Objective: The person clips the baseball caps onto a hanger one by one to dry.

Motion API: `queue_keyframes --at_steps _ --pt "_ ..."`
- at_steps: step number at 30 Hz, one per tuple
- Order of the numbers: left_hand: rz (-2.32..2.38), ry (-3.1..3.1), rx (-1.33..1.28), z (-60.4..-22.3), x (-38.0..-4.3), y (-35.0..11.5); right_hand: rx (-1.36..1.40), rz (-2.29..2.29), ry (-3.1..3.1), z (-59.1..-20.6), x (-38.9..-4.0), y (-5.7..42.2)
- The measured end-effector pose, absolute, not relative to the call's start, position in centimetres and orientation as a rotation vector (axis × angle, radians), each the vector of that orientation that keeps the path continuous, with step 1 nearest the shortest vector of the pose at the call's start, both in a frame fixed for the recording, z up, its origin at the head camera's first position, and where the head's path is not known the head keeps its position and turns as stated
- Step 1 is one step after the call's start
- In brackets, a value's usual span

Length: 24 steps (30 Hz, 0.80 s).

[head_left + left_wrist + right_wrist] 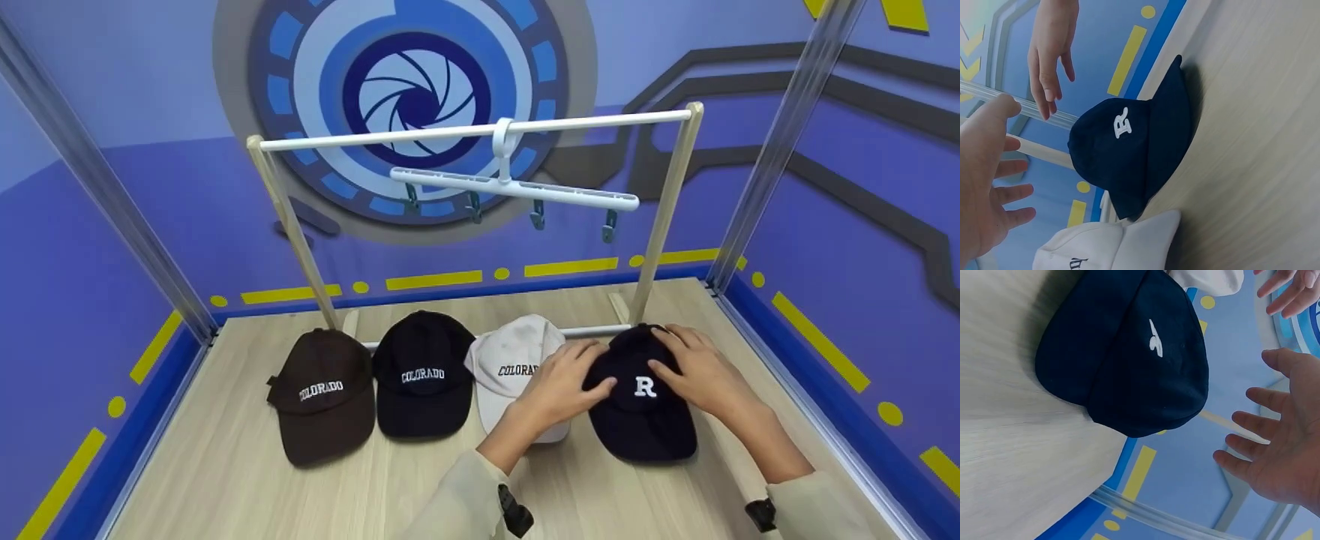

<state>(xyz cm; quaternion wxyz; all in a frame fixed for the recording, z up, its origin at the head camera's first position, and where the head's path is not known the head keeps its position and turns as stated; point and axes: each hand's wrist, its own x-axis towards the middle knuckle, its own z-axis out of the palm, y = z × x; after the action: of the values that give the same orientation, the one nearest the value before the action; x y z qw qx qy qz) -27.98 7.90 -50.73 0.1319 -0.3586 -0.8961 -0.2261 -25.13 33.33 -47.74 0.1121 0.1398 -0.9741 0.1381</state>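
1. Head view: four caps stand in a row on the wooden counter [217, 457], brims toward the person.
2. The navy cap with a white R [645, 431] is at the right end of the row, upright on its brim edge, between the two hands.
3. The left hand [568, 382] is released, its fingers extended and spread beside the crown of the navy cap; the left wrist view shows a gap between this hand and the cap.
4. The right hand [694, 367] is released too, fingers apart and slightly bent, on the other side of that crown; the right wrist view shows it clear of the fabric.
5. Next to the navy cap is the white cap [517, 341], partly hidden by the left hand and forearm.
6. Farther left come the black cap [424, 409] and, at the end, the brown cap [326, 439]; these three bear the lettering COLORADO.
7. Behind the row rises a rack with wooden posts [664, 225] and a white top bar [360, 139].
8. From this bar hangs a white hanger [450, 180], tilted, with four dark clips [538, 215] along its underside.
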Motion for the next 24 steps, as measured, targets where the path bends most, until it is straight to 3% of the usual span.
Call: queue_keyframes --at_steps 24 --pt "-1.102 -2.631 -0.929 -53.4 -29.4 10.5 0.314 0.579 -2.848 -49.6 -27.5 35.0"
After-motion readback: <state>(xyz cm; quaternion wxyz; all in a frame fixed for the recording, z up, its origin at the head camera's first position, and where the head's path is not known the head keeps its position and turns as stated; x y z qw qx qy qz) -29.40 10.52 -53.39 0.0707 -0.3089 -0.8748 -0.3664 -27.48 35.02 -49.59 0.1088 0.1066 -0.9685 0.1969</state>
